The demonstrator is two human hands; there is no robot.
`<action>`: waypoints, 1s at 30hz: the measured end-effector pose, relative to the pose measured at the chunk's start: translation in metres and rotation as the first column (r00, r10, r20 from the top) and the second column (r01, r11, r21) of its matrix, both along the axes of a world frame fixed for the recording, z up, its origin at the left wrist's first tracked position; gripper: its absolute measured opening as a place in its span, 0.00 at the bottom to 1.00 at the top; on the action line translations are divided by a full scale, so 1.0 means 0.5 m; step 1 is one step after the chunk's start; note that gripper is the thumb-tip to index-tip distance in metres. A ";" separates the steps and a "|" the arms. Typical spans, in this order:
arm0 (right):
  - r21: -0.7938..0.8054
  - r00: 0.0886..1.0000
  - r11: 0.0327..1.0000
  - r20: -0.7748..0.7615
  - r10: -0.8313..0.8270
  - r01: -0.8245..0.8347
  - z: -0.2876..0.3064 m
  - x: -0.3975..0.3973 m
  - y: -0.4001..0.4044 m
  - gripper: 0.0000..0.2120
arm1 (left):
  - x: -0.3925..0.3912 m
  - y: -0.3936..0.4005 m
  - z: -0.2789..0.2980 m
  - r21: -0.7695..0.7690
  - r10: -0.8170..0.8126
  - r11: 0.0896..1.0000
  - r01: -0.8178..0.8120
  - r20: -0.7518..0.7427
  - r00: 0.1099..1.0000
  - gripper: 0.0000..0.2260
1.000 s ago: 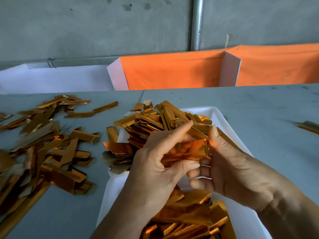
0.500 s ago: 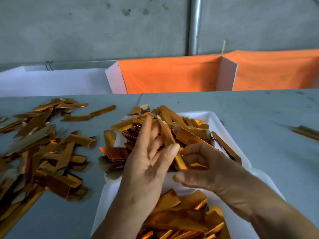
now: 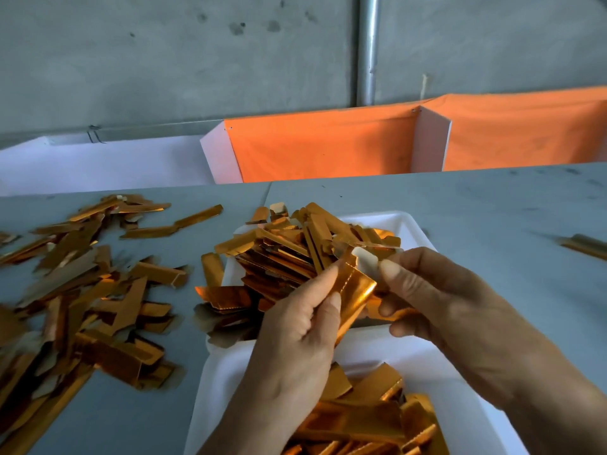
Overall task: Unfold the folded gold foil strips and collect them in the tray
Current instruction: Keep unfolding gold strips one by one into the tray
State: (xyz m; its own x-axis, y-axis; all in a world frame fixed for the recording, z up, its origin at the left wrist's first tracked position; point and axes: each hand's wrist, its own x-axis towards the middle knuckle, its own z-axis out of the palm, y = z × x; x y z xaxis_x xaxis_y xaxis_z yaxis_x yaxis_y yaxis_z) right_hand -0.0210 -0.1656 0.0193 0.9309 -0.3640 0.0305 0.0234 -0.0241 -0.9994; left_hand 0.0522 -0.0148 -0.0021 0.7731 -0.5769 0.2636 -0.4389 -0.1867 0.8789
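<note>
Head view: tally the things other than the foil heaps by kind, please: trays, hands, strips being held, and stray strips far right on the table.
White tray: 1
Hands: 2, left hand and right hand
Held foil strip: 1, gripped by both hands
Stray strip far right on the table: 1
Total: 5

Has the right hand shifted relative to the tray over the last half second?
Yes. The right hand has risen toward the far end of the white tray, now pinching the white end of the gold strip held by the left hand.
</note>
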 end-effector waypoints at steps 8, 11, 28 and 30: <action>0.098 0.998 0.994 0.026 0.050 -0.052 0.006 -0.004 -0.009 0.12 | -0.022 -0.013 -0.004 0.027 -0.076 0.997 0.071 0.219 0.973 0.31; 0.113 0.996 0.990 0.029 0.087 -0.090 0.008 -0.010 -0.021 0.11 | -0.025 -0.012 -0.001 0.053 -0.080 0.996 0.067 0.296 0.952 0.26; 0.261 0.945 0.909 0.123 0.303 -0.325 0.012 -0.023 -0.057 0.21 | -0.014 0.003 0.014 -0.090 -0.277 0.952 0.293 0.155 0.948 0.19; 0.247 0.955 0.923 0.115 0.274 -0.294 0.012 -0.023 -0.054 0.20 | -0.011 0.003 0.014 -0.062 -0.244 0.963 0.262 0.213 0.946 0.19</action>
